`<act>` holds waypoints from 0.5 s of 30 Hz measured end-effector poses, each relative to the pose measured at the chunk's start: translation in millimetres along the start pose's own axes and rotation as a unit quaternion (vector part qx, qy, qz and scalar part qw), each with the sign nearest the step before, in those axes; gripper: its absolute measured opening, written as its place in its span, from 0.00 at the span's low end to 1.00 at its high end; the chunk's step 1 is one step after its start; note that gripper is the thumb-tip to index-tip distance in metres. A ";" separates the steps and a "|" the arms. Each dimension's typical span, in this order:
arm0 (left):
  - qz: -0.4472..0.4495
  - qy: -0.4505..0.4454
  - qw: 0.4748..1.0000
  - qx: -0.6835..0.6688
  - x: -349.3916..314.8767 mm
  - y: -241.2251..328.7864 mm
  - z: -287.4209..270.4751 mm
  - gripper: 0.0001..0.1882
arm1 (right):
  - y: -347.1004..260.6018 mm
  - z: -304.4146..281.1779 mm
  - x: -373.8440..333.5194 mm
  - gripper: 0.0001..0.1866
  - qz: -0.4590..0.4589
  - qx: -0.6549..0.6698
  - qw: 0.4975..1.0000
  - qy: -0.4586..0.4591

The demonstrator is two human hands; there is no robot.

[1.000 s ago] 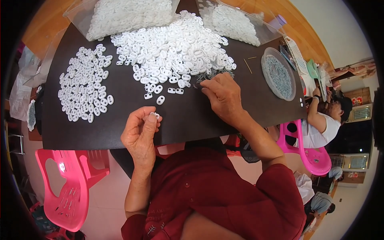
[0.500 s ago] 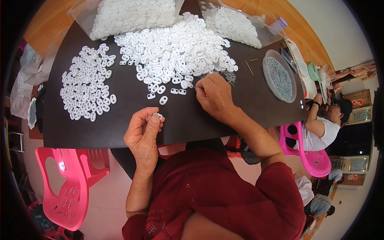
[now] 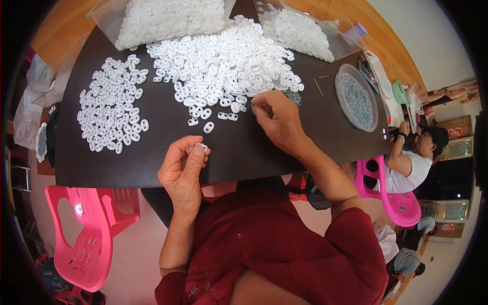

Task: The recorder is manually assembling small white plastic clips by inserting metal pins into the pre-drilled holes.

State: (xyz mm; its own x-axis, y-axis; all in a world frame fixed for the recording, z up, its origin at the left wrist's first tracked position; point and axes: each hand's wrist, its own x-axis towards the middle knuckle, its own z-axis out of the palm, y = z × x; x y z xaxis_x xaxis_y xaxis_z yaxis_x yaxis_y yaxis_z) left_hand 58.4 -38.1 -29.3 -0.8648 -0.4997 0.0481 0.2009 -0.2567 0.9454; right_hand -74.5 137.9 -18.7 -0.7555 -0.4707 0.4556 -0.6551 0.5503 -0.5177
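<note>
My left hand (image 3: 182,170) is closed near the table's front edge, with a small white plastic piece (image 3: 203,147) pinched between thumb and fingers. My right hand (image 3: 277,121) hovers beside a small heap of grey metal pins or screws (image 3: 293,97), thumb and fingertips together; whatever lies between them is too small to make out. Between and beyond the hands, a few loose white oval two-holed pieces (image 3: 208,127) lie in front of a big heap of the same pieces (image 3: 218,63). Another group of white ovals (image 3: 112,109) is spread flat at the left.
Clear bins of white pieces (image 3: 170,23) (image 3: 300,33) stand at the back. A round clear tub (image 3: 375,114) of grey metal bits sits at the right, near two thin brass-coloured sticks (image 3: 318,87). Pink chairs (image 3: 84,239) flank the dark table (image 3: 117,170). A person (image 3: 409,160) sits at right.
My right hand has drawn slightly right, off the edge of the grey metal heap, its fingertips still together. My left hand holds its white piece in the same spot.
</note>
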 end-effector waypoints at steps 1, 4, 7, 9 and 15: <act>-0.001 0.001 1.000 0.008 0.1 0.8 0.6 0.08 | 0.9 -1.1 -1.1 0.09 0.031 0.033 0.999 -0.014; -0.016 -0.006 1.000 0.017 3.5 6.2 6.8 0.08 | -13.4 -10.4 2.4 0.11 0.147 0.138 0.976 -0.079; -0.023 -0.037 0.998 0.038 12.6 13.4 22.2 0.08 | -9.5 -15.1 3.0 0.11 0.183 0.287 0.935 -0.105; -0.043 -0.061 0.996 0.048 20.9 13.3 31.3 0.08 | -17.9 -22.6 6.0 0.11 0.217 0.342 0.906 -0.123; -0.092 -0.176 0.978 0.063 37.3 3.7 47.8 0.07 | -19.2 -30.8 5.2 0.12 0.262 0.471 0.827 -0.157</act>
State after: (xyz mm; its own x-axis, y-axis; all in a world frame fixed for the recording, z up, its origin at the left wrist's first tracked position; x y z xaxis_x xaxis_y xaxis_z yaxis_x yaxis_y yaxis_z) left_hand 4.9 -18.2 -8.6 -0.9904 -0.1327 -0.0385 -0.0112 -0.2008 0.9796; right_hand -65.6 146.1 15.9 -0.8054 -0.5748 -0.1449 0.1613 0.0228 -0.9866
